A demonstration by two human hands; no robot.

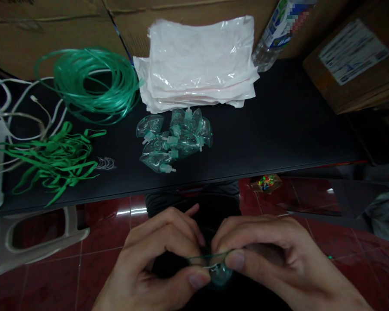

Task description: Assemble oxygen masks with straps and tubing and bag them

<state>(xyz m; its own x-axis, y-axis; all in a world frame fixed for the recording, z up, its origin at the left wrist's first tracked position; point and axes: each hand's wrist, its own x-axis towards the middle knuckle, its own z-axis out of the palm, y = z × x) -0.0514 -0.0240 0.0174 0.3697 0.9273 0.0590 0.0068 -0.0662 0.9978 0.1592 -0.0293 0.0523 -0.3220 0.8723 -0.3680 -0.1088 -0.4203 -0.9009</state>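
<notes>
Mask (pixel 221 277): one translucent green plastic cup, 3 o'clock from the left hand (pixel 145 244); I cannot determine its long axis.
Left fingers: pinching one thin pale strip (pixel 210 267) at the rim.
Right hand (pixel 275 233): nearer, fingers closed on the rim.
Black counter (pixel 278 134), 11 o'clock: at least six overlapping similar masks (pixel 188 144).

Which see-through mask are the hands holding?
The clear green mask over the lap, held by the left fingers and right fingers. The other masks are bunched together on the black table.
</notes>
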